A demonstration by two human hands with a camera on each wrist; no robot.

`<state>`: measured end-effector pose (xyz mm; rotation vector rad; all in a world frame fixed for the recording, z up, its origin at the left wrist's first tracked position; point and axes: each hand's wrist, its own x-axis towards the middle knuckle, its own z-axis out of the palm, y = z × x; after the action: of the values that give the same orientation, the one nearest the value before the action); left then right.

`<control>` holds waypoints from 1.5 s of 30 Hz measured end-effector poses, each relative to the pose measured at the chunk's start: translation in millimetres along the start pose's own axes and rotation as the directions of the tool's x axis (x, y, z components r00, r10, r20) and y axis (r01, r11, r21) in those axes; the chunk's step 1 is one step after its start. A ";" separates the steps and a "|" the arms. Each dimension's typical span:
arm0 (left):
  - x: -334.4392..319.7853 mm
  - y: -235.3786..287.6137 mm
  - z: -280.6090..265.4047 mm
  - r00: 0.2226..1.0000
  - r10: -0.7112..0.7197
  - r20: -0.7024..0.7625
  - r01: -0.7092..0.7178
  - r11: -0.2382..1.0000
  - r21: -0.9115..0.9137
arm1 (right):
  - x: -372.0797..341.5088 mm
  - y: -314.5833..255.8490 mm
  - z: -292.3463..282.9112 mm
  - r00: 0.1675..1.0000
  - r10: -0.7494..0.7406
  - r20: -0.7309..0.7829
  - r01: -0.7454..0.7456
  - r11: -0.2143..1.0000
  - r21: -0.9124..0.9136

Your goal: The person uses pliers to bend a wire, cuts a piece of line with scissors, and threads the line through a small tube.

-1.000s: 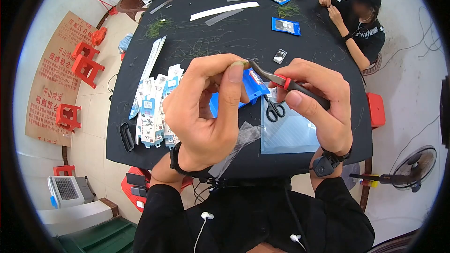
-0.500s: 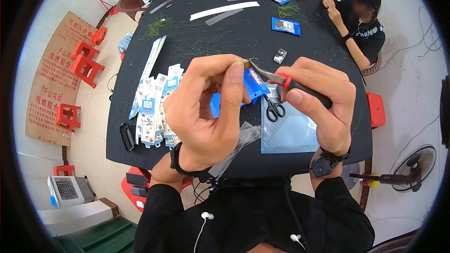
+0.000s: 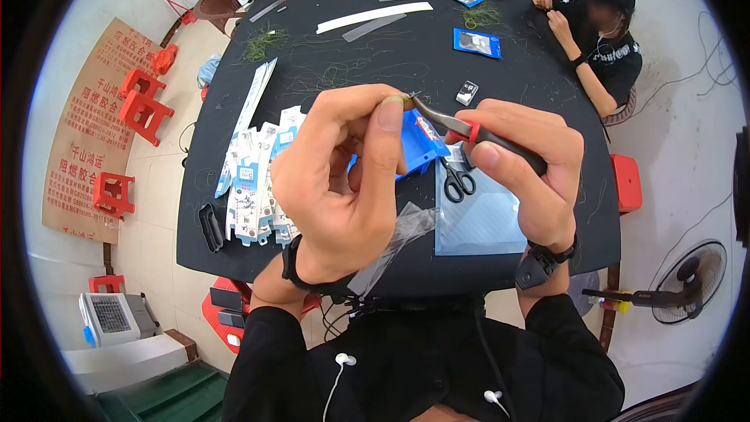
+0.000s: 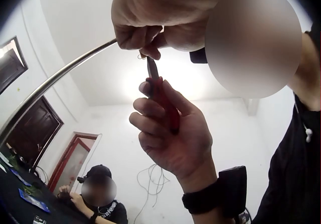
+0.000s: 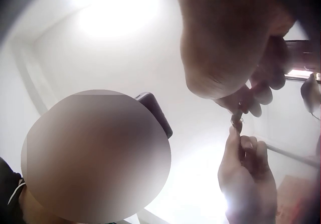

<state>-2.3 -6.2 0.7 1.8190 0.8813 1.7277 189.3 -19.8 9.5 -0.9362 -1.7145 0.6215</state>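
My left hand (image 3: 336, 180) pinches a small, thin wire-like piece (image 4: 141, 56) between thumb and index fingertip; most of it is hidden by the fingers. A curved bit of it shows at the fingertips in both wrist views. My right hand (image 3: 539, 168) grips pliers (image 3: 447, 122) with red and black handles and a slim, bent metal nose. The nose tips meet the left fingertips, overlapping the small piece in the head view. Both hands are raised over the table, and from the left wrist the pliers (image 4: 165, 101) point up at the left fingers.
Below the hands are black scissors (image 3: 458, 184), a blue plastic packet (image 3: 422, 144) and a light-blue sleeve (image 3: 484, 223) on the black tablecloth (image 3: 328, 55). Printed card strips (image 3: 250, 187) pile at the left. Green line tangles (image 3: 266, 45) lie farther off; another person (image 3: 609, 47) sits at right.
My right hand and the pliers have shifted slightly left, bringing the nose closer over the left fingertips. My left hand has moved only slightly and keeps its pinch.
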 end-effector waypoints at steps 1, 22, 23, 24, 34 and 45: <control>0.5 -0.5 -0.2 1.000 0.003 0.001 -0.003 1.000 0.007 | -0.4 1.6 3.7 1.000 0.016 -0.025 -0.015 0.998 0.056; -8.4 -3.2 5.9 0.994 0.024 -0.106 -0.049 0.970 -0.237 | -15.0 10.3 56.1 0.906 0.153 0.394 -0.419 0.199 0.886; -8.9 -2.3 6.6 0.994 0.034 -0.103 -0.052 0.983 -0.178 | -16.2 9.6 57.1 0.904 0.162 0.395 -0.421 0.173 0.891; -9.9 -3.2 7.0 0.994 0.033 -0.103 -0.051 0.983 -0.178 | -17.2 9.5 57.6 0.901 0.172 0.397 -0.422 0.147 0.895; -14.5 -4.4 8.6 0.994 0.024 -0.105 -0.038 0.991 -0.131 | -20.1 8.2 60.4 0.897 0.199 0.395 -0.423 0.125 0.897; -16.3 -5.3 11.8 0.991 0.016 -0.131 -0.035 0.988 -0.148 | -20.7 9.5 62.8 0.899 0.220 0.378 -0.402 0.071 0.913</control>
<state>8.9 -13.5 -15.3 1.6435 0.7578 1.8919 136.0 -29.4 -29.6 -0.1977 -0.7323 1.8887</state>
